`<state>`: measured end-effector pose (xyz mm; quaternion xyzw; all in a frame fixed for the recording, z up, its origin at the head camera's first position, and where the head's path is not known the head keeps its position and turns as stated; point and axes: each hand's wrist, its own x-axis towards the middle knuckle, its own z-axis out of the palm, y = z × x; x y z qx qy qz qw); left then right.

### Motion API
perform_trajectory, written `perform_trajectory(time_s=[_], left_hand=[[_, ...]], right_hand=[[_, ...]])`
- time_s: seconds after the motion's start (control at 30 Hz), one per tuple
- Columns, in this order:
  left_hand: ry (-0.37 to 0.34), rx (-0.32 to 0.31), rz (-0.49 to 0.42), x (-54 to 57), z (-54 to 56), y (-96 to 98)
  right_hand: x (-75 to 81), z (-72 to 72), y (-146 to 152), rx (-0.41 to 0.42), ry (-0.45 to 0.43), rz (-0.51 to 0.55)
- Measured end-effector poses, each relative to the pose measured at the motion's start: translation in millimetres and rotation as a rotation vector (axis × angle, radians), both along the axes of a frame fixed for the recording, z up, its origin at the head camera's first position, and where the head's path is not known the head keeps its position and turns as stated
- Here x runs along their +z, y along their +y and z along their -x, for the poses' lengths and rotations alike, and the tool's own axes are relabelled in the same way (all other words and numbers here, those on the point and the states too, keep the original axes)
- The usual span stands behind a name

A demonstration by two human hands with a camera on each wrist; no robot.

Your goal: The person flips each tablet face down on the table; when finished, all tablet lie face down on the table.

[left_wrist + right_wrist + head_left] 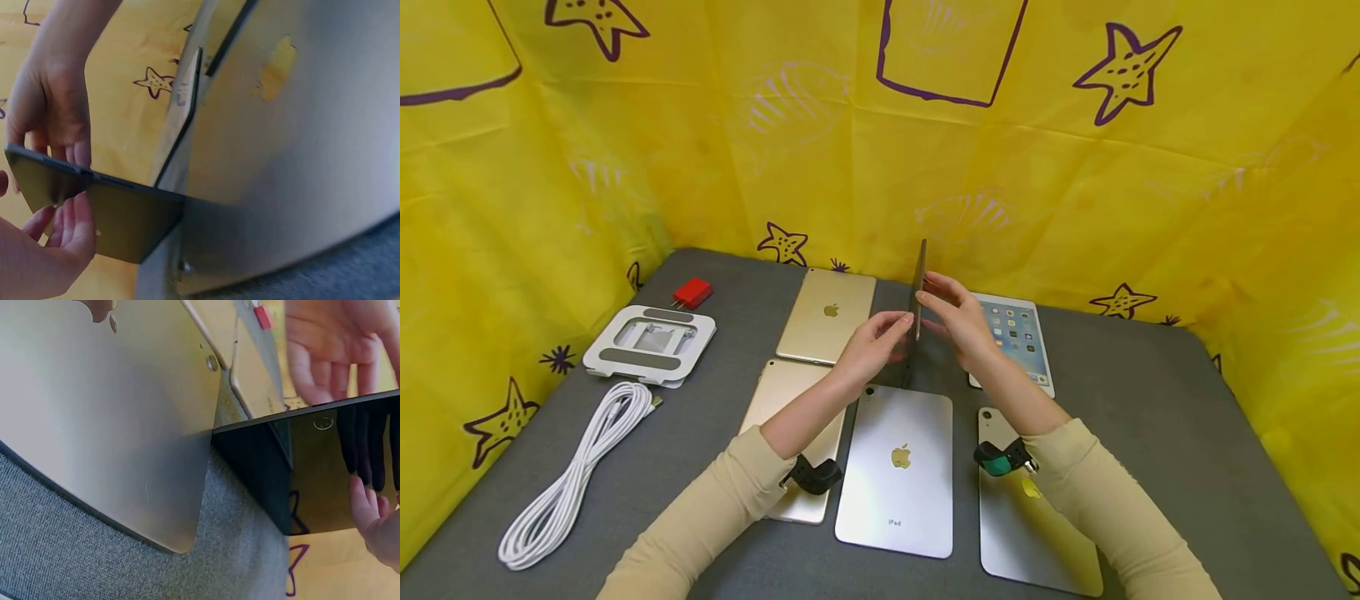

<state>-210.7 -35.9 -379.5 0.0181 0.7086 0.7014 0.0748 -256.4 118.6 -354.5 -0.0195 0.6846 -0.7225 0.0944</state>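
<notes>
A dark tablet (pixel 919 287) stands upright on a long edge, nearly edge-on in the head view. My left hand (pixel 880 337) holds it from the left, fingertips against its grey back. From the right my right hand (pixel 957 315) holds it too, fingertips on the black screen, which faces right and mirrors them in the right wrist view. The home button (pixel 323 424) shows near the edge turned toward me. Just in front lies a silver iPad (pixel 895 492), face down. The left wrist view has my left hand (pixel 59 250) below the tablet's edge and my right hand (pixel 59 112) above.
Two gold tablets (pixel 827 312) lie face down to the left. At right are a lit white tablet (pixel 1018 333) and a silver tablet (pixel 1037 533). Far left hold a folded white stand (pixel 651 342), a red charger (pixel 692 292) and a coiled white cable (pixel 576 475). Yellow cloth (pixel 820 167) walls the table.
</notes>
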Motion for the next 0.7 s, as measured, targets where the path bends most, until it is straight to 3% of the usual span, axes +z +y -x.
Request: perform_trajectory(time_s=[0.17, 0.27, 0.7], left_hand=[[-0.136, -0.06, -0.011, -11.4, 4.3, -4.7], [-0.183, -0.107, 0.003, -18.2, 7.0, -7.2], [-0.254, -0.195, 0.029, -30.7, 9.0, -8.9]], right_hand=[[-1.0, -0.1, 3, -0.001, -0.011, 0.016], [-0.9, -0.7, 4, -0.003, -0.016, 0.019], [-2.5, -3.1, 15, -0.014, -0.033, 0.0]])
